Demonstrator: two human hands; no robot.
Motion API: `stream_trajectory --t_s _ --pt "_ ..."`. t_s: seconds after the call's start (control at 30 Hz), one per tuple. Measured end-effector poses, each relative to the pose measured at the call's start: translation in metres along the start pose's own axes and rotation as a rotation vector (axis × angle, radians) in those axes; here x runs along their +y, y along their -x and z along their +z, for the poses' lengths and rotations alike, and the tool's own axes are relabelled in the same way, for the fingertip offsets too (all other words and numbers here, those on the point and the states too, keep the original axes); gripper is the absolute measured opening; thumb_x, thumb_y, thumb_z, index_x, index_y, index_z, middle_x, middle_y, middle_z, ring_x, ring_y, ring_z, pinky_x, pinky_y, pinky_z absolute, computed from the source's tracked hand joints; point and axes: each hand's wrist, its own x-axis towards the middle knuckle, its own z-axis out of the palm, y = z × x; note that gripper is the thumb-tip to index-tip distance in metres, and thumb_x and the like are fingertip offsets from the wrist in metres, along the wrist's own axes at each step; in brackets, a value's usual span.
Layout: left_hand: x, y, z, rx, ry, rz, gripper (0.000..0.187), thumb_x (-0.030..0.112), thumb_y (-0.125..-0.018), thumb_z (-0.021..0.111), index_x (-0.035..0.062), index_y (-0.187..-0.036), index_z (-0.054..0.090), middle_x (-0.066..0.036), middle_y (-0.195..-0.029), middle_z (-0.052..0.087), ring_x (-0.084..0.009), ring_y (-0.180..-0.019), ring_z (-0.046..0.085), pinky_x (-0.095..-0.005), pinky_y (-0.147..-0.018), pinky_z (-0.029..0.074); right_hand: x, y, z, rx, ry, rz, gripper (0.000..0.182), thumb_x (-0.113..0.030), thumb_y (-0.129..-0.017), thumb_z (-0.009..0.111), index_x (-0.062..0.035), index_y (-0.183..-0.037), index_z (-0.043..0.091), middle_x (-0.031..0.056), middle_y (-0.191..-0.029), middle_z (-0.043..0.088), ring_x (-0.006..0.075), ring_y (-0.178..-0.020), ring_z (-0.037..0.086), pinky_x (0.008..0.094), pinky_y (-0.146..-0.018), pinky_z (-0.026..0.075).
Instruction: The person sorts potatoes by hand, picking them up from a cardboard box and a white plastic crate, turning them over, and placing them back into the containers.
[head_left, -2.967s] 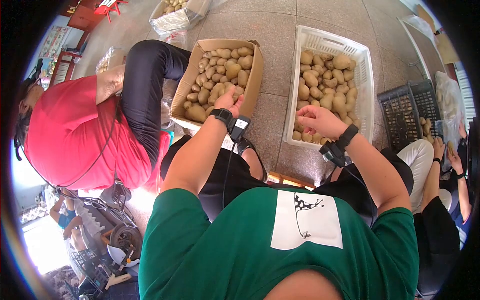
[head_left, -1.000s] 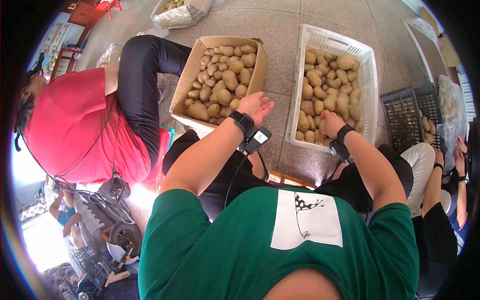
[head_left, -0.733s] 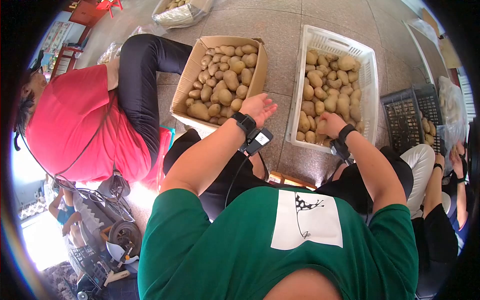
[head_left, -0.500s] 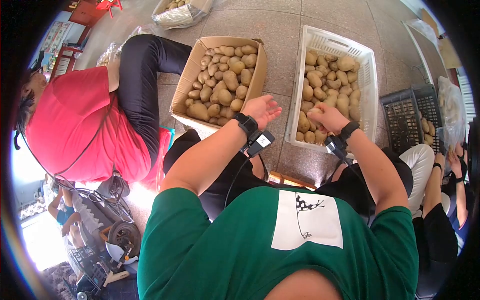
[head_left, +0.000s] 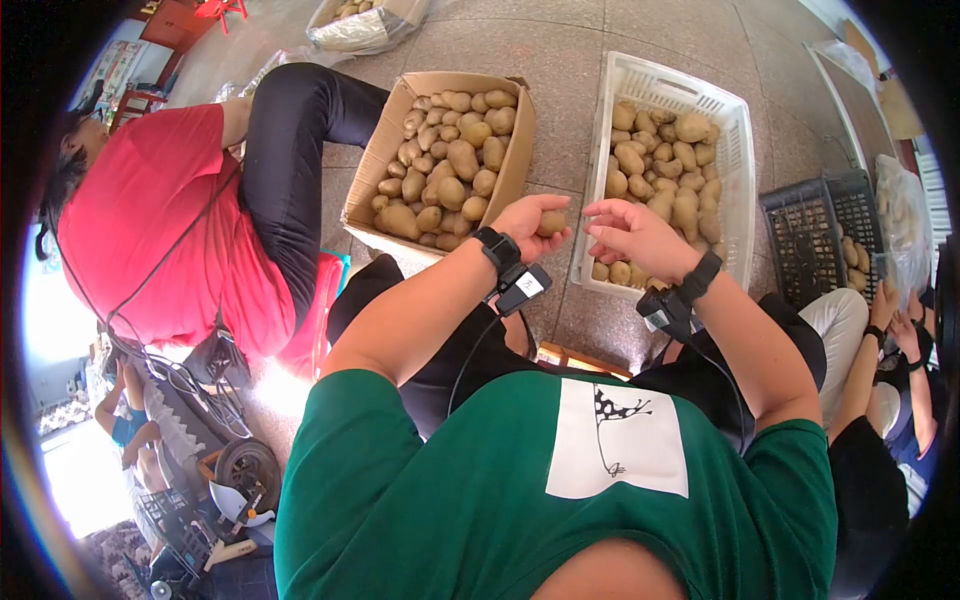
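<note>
A potato [head_left: 551, 223] lies in my left hand [head_left: 527, 226], which is cupped round it between the two containers of potatoes. My right hand [head_left: 632, 235] is just to the right of it, its fingers apart and holding nothing, over the near left part of the white crate [head_left: 742, 180]. Many potatoes [head_left: 686, 205] fill that crate. The cardboard box [head_left: 518, 150] at my left is also full of potatoes [head_left: 462, 160]. My left wrist is beside the box's near right corner.
On the left sits a person in red [head_left: 150, 230]. A black crate [head_left: 800, 240] with some potatoes is at the right, near another person's hands [head_left: 884, 305]. Another box [head_left: 405, 12] with potatoes and plastic is at the top. Cables hang at the left.
My right hand has moved left, out of the white crate's potatoes, and is open. A potato is now in my left hand, which was empty before. The person in red has shifted slightly.
</note>
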Motion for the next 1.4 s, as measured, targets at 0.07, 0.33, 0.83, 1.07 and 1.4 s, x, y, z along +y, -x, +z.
stream_trajectory --t_s 0.07,0.33,0.83,1.07,1.4 --pt "-0.002 -0.009 -0.009 0.029 0.001 -0.05 0.028 0.016 -0.081 0.056 0.005 -0.103 0.042 -0.011 -0.097 0.043 -0.0235 -0.088 0.048 -0.0314 -0.067 0.048 0.004 0.0 -0.001 -0.002 0.077 0.018 0.031 -0.016 -0.085 0.05 -0.0036 -0.112 0.045 0.0045 -0.089 0.054 0.0112 -0.077 0.056 0.023 -0.065 0.048" --pt "0.004 -0.009 -0.034 0.302 0.001 0.272 0.033 -0.001 -0.077 0.057 0.0077 -0.105 0.041 -0.009 -0.102 0.039 -0.0214 -0.088 0.044 -0.0309 -0.067 0.049 0.014 0.004 -0.005 0.037 0.115 0.041 0.027 -0.016 -0.084 0.052 -0.0026 -0.107 0.048 0.0025 -0.083 0.054 0.0086 -0.071 0.053 0.0225 -0.063 0.047" --pt "0.023 -0.039 -0.141 0.554 0.004 0.312 0.026 -0.003 -0.081 0.046 0.0104 -0.104 0.045 -0.013 -0.104 0.043 -0.026 -0.081 0.049 -0.0342 -0.06 0.05 0.026 0.007 -0.015 0.008 0.158 0.086 0.027 -0.017 -0.083 0.054 -0.0033 -0.106 0.049 -0.0009 -0.082 0.051 0.0066 -0.069 0.048 0.0205 -0.06 0.043" --pt "0.024 -0.039 -0.13 0.795 0.195 0.4 0.025 -0.002 -0.078 0.04 0.0099 -0.098 0.05 -0.013 -0.082 0.053 -0.0248 -0.061 0.051 -0.033 -0.049 0.046 0.022 0.011 -0.013 0.067 0.268 0.096 0.028 -0.02 -0.08 0.056 -0.0029 -0.103 0.052 0.0013 -0.084 0.054 0.0081 -0.067 0.05 0.0214 -0.059 0.044" --pt "0.032 -0.08 -0.176 0.911 -0.126 0.477 0.016 -0.002 -0.075 0.041 -0.0007 -0.082 0.055 -0.017 -0.066 0.056 -0.0247 -0.06 0.055 -0.0365 -0.044 0.04 0.011 0.015 -0.023 0.084 0.346 0.129 0.033 -0.024 -0.079 0.056 -0.001 -0.103 0.052 0.0073 -0.087 0.059 0.0127 -0.073 0.054 0.0247 -0.063 0.045"
